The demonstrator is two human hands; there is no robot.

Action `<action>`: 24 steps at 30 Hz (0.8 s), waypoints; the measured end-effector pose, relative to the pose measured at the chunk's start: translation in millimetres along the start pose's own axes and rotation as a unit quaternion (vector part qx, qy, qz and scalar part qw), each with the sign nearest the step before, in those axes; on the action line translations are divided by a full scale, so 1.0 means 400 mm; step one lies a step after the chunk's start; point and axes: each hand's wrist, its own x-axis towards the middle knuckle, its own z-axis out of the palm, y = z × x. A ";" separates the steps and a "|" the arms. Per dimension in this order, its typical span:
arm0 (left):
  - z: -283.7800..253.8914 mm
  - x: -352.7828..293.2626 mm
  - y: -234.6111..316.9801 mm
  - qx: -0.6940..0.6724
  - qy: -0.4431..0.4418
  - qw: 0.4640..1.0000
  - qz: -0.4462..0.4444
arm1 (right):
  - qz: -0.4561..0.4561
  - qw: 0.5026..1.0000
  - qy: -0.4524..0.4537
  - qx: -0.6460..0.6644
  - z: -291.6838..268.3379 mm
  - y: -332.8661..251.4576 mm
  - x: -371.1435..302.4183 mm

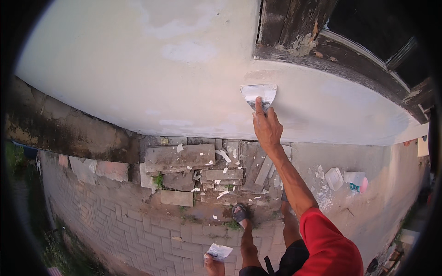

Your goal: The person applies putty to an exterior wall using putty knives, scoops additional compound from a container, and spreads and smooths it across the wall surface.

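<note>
My right hand (268,131) is stretched out to the wall (184,92), closed round a putty knife (258,93). One finger lies along the back of its wide, white-smeared blade, which is at the wall surface just below the window frame's corner. Low in the view, my left hand (214,267) is closed on a second flat scraper (220,251), whose pale blade carries some white and grey filler. The handle of that scraper is hidden. Whitish filler patches (189,51) show on the cream wall.
A weathered wooden window frame (317,55) juts in at upper right. Broken slabs (179,157) with white flakes lie at the wall's foot. White plastic containers (334,178) stand on the right. My sandalled foot (240,214) is by the slabs, near brick paving (138,230).
</note>
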 end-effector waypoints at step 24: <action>0.430 0.107 -0.228 0.594 0.067 0.793 0.117 | 0.135 0.988 -0.020 0.073 -0.124 -0.167 0.108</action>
